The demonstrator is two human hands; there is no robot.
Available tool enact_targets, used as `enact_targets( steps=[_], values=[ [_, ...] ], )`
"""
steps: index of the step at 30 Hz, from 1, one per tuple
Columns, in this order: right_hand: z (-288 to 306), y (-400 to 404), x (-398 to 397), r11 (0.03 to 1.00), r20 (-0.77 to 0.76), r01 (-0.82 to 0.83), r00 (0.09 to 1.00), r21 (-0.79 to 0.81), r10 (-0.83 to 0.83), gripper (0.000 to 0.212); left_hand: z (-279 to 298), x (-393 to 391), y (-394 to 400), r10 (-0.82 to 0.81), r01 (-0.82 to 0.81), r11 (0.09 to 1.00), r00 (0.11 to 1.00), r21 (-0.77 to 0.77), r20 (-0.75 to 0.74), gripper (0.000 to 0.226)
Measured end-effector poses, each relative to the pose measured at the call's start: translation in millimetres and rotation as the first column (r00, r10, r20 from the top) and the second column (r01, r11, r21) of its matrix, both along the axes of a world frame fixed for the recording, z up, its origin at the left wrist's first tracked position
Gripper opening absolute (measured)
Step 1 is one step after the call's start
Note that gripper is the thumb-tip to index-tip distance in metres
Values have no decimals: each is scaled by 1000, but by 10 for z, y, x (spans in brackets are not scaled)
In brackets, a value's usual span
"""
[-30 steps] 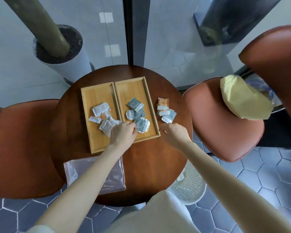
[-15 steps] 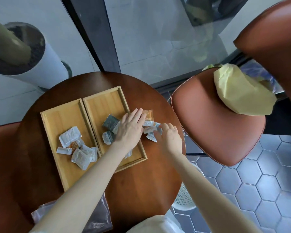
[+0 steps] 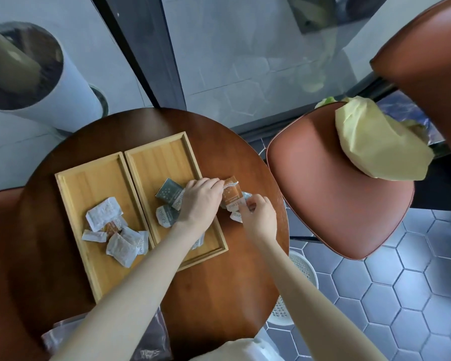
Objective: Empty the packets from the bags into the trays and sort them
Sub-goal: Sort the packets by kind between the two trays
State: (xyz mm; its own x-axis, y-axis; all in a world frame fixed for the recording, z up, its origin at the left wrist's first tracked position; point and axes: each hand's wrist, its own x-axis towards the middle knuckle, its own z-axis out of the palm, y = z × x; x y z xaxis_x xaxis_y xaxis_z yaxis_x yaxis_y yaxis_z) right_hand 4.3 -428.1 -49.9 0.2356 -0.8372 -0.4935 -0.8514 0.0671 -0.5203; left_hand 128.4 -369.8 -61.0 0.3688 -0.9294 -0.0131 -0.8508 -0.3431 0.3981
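Two wooden trays lie side by side on the round brown table (image 3: 208, 293). The left tray (image 3: 73, 194) holds several white and orange packets (image 3: 103, 217). In the right tray (image 3: 164, 157) lie teal packets (image 3: 168, 192). A small pile of packets rests on the table just right of the right tray, with an orange packet (image 3: 232, 195) on top. My left hand (image 3: 199, 201) reaches across the right tray and pinches the orange packet's top edge. My right hand (image 3: 258, 214) grips the white packets at the pile's lower edge. A clear plastic bag (image 3: 151, 345) lies at the table's near edge.
A brown chair (image 3: 336, 194) stands to the right with a yellow bag (image 3: 375, 147) on its seat. A white slotted basket (image 3: 301, 272) sits on the tiled floor under the table's right edge. A white planter (image 3: 63, 92) stands at the back left by the glass wall.
My left hand left the right tray and reached right to the pile on the table, then closed on the orange packet. My right hand moved onto the pile. The camera swung right.
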Motion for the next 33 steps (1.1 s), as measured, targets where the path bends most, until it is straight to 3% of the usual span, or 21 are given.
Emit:
enact_targets(
  steps=[3,6,12,15,19,23,27,30,33],
  values=[
    [115,-12,-26,994,133,84,987,69,-93,17,144,-2,82,117,-121,992,988,-43,-96,10],
    [233,23,-26,988,225,125,964,93,-143,15,295,-20,256,294,-312,949,926,-40,-238,28],
    [407,364,109,989,341,109,930,104,-138,14,428,-31,989,575,-639,767,643,59,-506,25],
    [465,611,241,992,387,55,917,117,-96,13,455,-18,1402,664,-740,664,519,107,-538,17],
    [471,958,413,986,404,-66,915,152,-1,9,439,35,1863,752,-814,559,419,156,-509,17],
    [415,1258,545,956,419,-168,907,242,53,12,481,68,2195,825,-874,478,412,88,-387,16],
    [324,1490,607,884,380,-323,906,338,186,4,447,26,2422,802,-840,537,537,-74,-261,19],
    [249,1615,617,846,306,-421,894,328,327,17,323,-22,2515,775,-791,611,594,19,-215,27],
    [204,1690,576,812,186,-577,810,89,556,23,251,-77,2536,736,-713,677,660,181,-151,30]
  ],
)
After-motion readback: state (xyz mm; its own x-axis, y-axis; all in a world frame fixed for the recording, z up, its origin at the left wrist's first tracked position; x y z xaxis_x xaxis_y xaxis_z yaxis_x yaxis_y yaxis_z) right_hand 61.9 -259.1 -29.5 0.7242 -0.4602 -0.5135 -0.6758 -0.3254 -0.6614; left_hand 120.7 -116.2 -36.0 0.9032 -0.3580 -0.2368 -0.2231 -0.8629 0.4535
